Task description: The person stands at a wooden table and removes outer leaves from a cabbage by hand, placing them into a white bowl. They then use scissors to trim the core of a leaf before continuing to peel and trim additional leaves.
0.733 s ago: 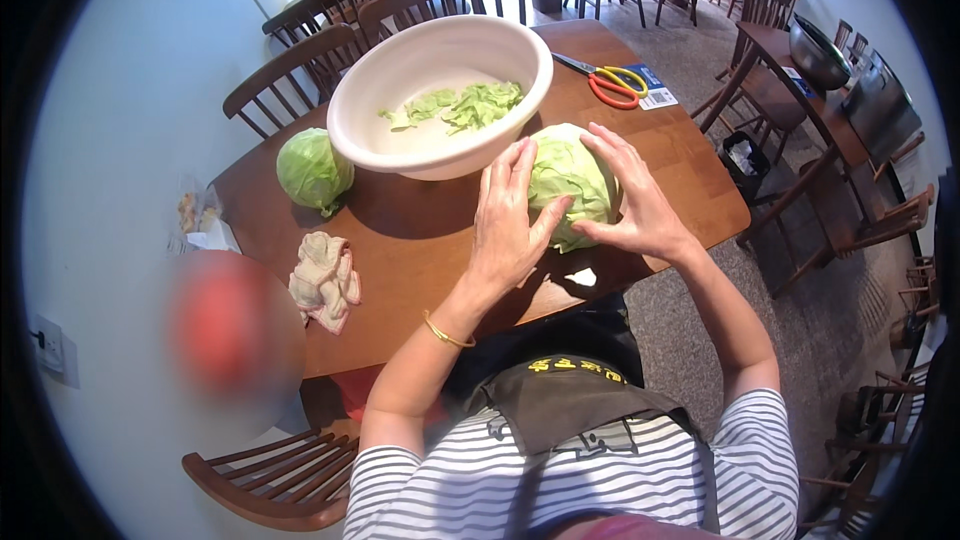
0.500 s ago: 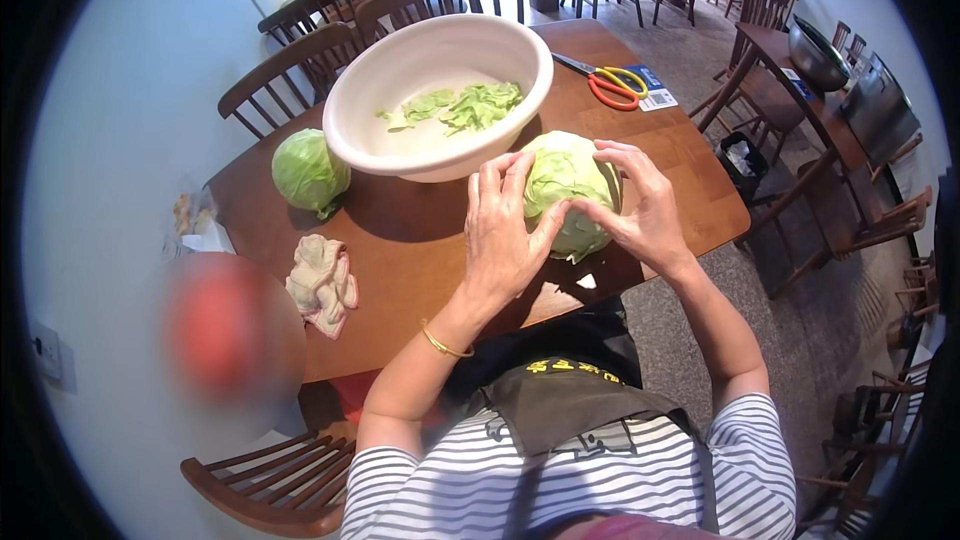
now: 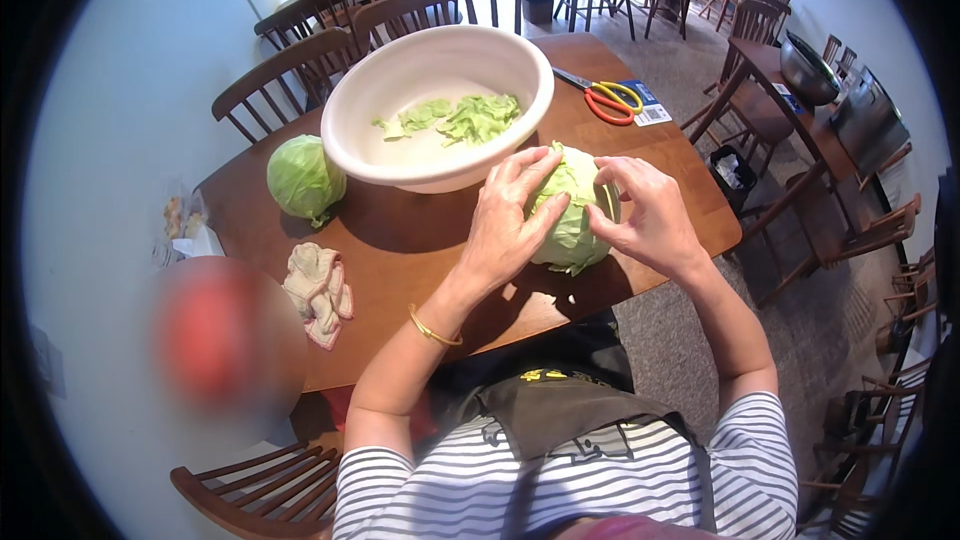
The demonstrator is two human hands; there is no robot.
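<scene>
A pale green cabbage (image 3: pixel 570 236) sits near the table's front edge, between my two hands. My left hand (image 3: pixel 508 222) curves round its left side, with fingers over the top and the thumb on the near face. From the right, my right hand (image 3: pixel 655 215) grips it with bent fingers, the thumb pressed against the leaves. Just beyond stands a big white basin (image 3: pixel 385 80) that holds several torn cabbage leaves (image 3: pixel 482 120). Another whole cabbage (image 3: pixel 305 178) rests left of the basin.
Scissors (image 3: pixel 613 105) with red and yellow handles lie right of the basin on a printed card (image 3: pixel 650 112). Cream knitted gloves (image 3: pixel 318 290) lie at the left on the wooden table (image 3: pixel 400 340). A side table at right carries a metal bowl (image 3: pixel 808 70) and a steel pot (image 3: pixel 868 118).
My thumbs have come apart on the cabbage's near face. My right hand's fingers have bent more, and the cabbage appears slightly turned. The whole view has shifted a little.
</scene>
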